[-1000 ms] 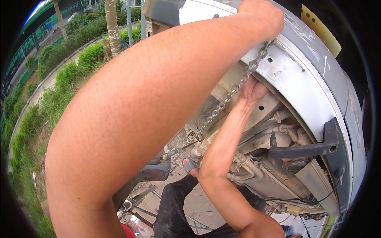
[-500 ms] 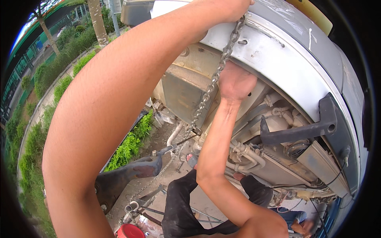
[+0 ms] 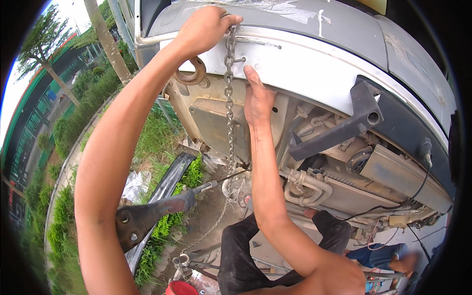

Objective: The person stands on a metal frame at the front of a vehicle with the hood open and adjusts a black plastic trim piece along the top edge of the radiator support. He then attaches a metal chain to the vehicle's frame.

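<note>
My left hand [image 3: 209, 30] is closed, pinching the upper end of a steel chain [image 3: 229, 91] in front of a vehicle's white panel [image 3: 314, 69]. Below that wrist shows a rusty hook [image 3: 195, 73]; its link to the chain is hidden. The chain hangs almost straight down past a dusty metal underside box [image 3: 211, 115], then slants toward the ground. To the right of the chain, my right hand [image 3: 259, 102] grips the panel's lower edge. Its thumb points up on the outer face, and its fingers are hidden behind the edge. A short bolt [image 3: 239, 60] sticks out of the panel between chain and thumb.
A black bracket [image 3: 339, 120] juts from the panel at right, above exposed pipes and a radiator [image 3: 359, 191]. A dark metal arm [image 3: 152, 214] with a rod stands at lower left, above a red container [image 3: 181, 288]. Another person [image 3: 383, 258] crouches at lower right.
The view has shifted, showing my left hand and the hook fully. My right thumb now lies on the panel's outer face. The chain hangs straighter than before.
</note>
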{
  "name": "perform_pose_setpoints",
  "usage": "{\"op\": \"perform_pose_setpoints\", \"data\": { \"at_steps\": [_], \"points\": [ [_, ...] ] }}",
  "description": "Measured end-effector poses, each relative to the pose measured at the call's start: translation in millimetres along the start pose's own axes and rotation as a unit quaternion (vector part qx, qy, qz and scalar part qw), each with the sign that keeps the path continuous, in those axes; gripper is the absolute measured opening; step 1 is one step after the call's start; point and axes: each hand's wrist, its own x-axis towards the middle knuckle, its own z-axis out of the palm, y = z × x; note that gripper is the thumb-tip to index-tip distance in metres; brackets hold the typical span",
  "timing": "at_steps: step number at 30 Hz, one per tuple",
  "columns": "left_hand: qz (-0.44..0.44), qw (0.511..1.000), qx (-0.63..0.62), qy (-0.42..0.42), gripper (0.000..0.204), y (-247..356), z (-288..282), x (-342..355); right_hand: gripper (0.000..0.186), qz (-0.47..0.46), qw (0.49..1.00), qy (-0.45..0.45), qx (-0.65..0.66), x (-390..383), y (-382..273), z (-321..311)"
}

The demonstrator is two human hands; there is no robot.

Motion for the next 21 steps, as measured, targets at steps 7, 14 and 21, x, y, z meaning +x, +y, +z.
{"op": "perform_pose_setpoints", "data": {
  "at_steps": [7,14,21],
  "points": [
    [-0.031,0.984,-0.072,-0.163,0.042,40,-29,-27,0.048,0.014,0.999,0.050,0.007,-4,-2,9],
    [-0.055,0.970,0.032,-0.235,0.046,58,-46,-19,0.044,-0.004,0.998,0.057,0.007,-4,-4,8],
    [-0.107,0.948,0.064,-0.293,0.039,91,-56,-9,0.045,0.030,0.998,0.053,-0.030,-6,-7,4]
  ]
}}
